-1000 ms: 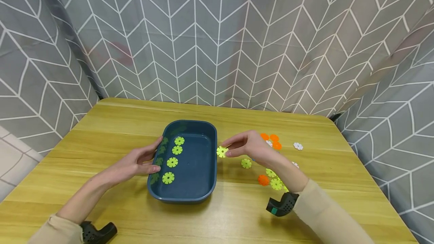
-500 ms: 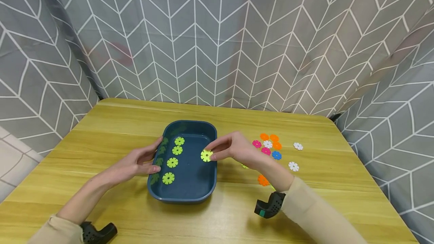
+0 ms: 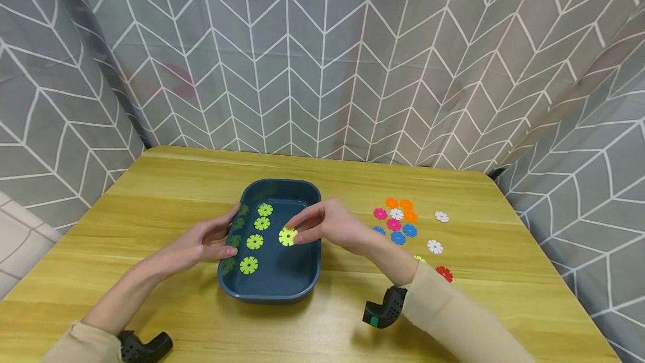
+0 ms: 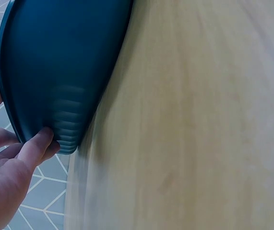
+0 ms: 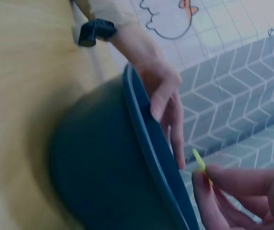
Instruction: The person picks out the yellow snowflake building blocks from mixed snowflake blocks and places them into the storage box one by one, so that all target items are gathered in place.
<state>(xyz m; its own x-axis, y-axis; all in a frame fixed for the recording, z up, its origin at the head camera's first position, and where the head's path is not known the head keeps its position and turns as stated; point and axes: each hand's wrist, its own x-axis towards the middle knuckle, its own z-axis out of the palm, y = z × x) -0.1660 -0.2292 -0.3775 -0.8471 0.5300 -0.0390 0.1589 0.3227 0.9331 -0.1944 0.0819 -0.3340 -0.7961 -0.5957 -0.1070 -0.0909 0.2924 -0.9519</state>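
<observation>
A dark blue plastic bin (image 3: pixel 282 296) stands on the table, with a column of several yellow-green notched plastic discs (image 3: pixel 255 241) along the left of its floor. My left hand (image 3: pixel 206 240) grips the bin's left rim; in the left wrist view its fingers (image 4: pixel 36 146) lie over that edge. Over the middle of the bin, my right hand (image 3: pixel 330 228) pinches one more yellow-green notched disc (image 3: pixel 287 236) between thumb and fingertips. That disc shows edge-on in the right wrist view, above the rim.
Right of the bin, loose notched discs lie on the wooden table (image 3: pixel 484 307): orange (image 3: pixel 406 204), pink (image 3: pixel 380 214), blue (image 3: pixel 398 238), white (image 3: pixel 435 247) and a red one (image 3: pixel 444 274). The right forearm partly covers a yellow-green disc. A patterned grey curtain (image 3: pixel 302 71) hangs behind the table.
My right hand has carried the yellow-green disc leftward, from outside the bin's right rim to over its middle. The left hand stays on the rim.
</observation>
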